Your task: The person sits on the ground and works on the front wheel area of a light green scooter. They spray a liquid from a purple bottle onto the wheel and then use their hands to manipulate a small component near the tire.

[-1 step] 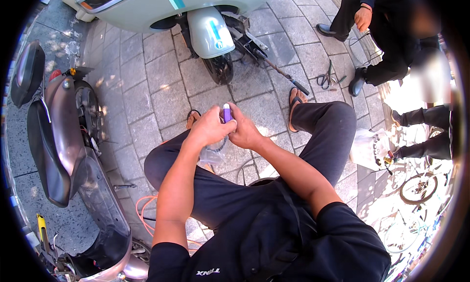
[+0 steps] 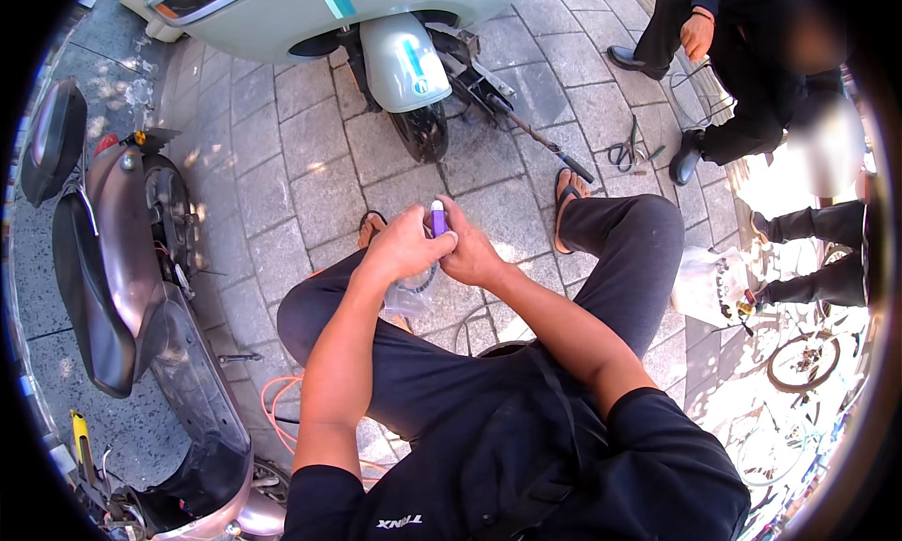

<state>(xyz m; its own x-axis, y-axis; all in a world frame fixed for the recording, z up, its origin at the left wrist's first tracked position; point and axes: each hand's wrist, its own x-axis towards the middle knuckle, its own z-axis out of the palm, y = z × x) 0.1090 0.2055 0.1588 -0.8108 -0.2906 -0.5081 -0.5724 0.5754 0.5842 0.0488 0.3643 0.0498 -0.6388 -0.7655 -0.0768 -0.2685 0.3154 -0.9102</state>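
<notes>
Between my knees my two hands meet, fingers closed around a small purple tube [image 2: 439, 221] with a white tip that points away from me. My left hand [image 2: 399, 247] presses its thumb to the near end of the tube. On the tube's other side my right hand [image 2: 473, 255] has its fingers curled in, partly hidden. Just under the hands shows a clear plastic bag [image 2: 408, 302] with something dark and curved by it, too covered to make out.
Ahead stands a grey-green vehicle's front wheel [image 2: 420, 132], beside a long-handled jack [image 2: 536, 132]. Pliers-like tools [image 2: 628, 154] lie on the paving near a seated person [image 2: 742, 99]. A scooter [image 2: 122, 278] is at left, an orange cable [image 2: 272, 405] near my left leg, a white bag [image 2: 707, 282] at right.
The purple tube and my hands have shifted very slightly to the right. Everything else looks the same.
</notes>
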